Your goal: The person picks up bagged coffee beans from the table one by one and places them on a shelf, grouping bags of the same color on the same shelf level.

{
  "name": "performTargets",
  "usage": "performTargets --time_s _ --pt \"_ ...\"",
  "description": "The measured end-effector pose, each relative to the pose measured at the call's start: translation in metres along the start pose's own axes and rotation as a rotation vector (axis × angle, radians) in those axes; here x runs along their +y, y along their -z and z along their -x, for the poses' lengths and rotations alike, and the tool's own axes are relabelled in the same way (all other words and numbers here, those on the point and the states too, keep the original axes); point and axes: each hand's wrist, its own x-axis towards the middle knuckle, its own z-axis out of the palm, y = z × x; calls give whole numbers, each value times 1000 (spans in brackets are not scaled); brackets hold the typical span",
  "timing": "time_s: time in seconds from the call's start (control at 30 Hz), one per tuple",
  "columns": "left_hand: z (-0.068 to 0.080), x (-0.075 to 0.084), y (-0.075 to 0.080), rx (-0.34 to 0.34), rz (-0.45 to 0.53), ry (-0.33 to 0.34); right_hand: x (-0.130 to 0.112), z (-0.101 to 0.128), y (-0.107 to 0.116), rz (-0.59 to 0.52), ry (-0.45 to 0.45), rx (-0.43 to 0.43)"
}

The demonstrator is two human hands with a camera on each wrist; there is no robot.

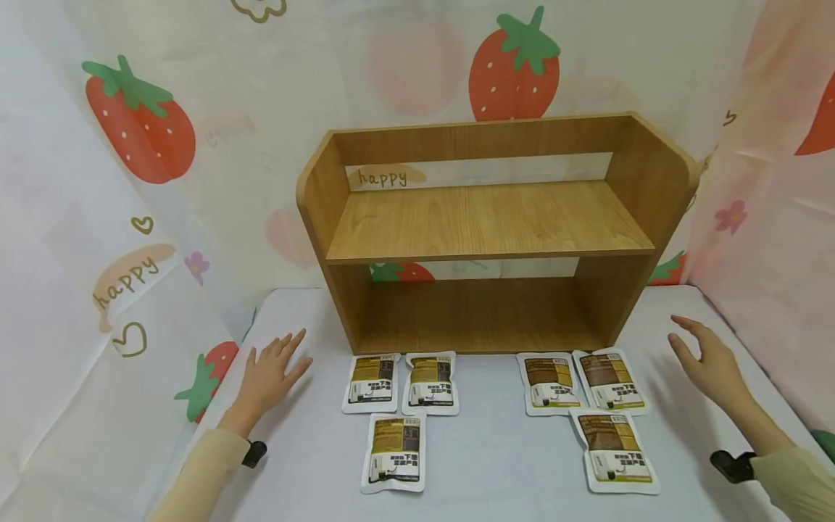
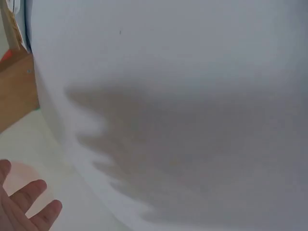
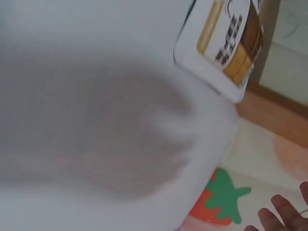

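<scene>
Shelf (image 1: pixel 489 232): stands on the table (image 1: pixel 496 464), at its back, against the curtain (image 1: pixel 261 145).
Left pouches (image 1: pixel 401 406): three on the table just before the shelf's left half; two side by side in the back row, one before them.
Right pouches (image 1: pixel 590 406): three before the shelf's right half; two side by side, one before the right one.
Left hand (image 1: pixel 267 377): left of the left pouches, apart from them.
Right hand (image 1: pixel 707 359): right of the right pouches, above the table.
</scene>
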Motion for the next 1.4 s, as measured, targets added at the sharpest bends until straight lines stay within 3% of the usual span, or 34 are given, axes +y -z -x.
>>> performTargets --time_s 0.17,0.27,0.47,0.6,0.77,0.93,1.2,1.4 --pt "10 7 -1 76 59 -55 -19 9 -10 -21 -35 -5" --pt "15 15 1 83 100 -73 -27 13 -17 -41 -37 -5" --pt "26 35 10 -26 184 -22 -23 18 -35 -69 -71 -9" --pt "32 43 14 -75 227 -13 -22 21 -44 -94 -81 -62" --pt "38 46 15 -81 279 -12 -54 23 -41 -171 -116 -168" --pt "45 49 14 -142 334 34 -84 25 -40 -262 -122 -289" --pt "54 63 15 -178 394 40 -104 32 -54 -382 -94 -384" --pt "60 77 14 -240 412 81 -118 38 -69 -553 -56 -453"
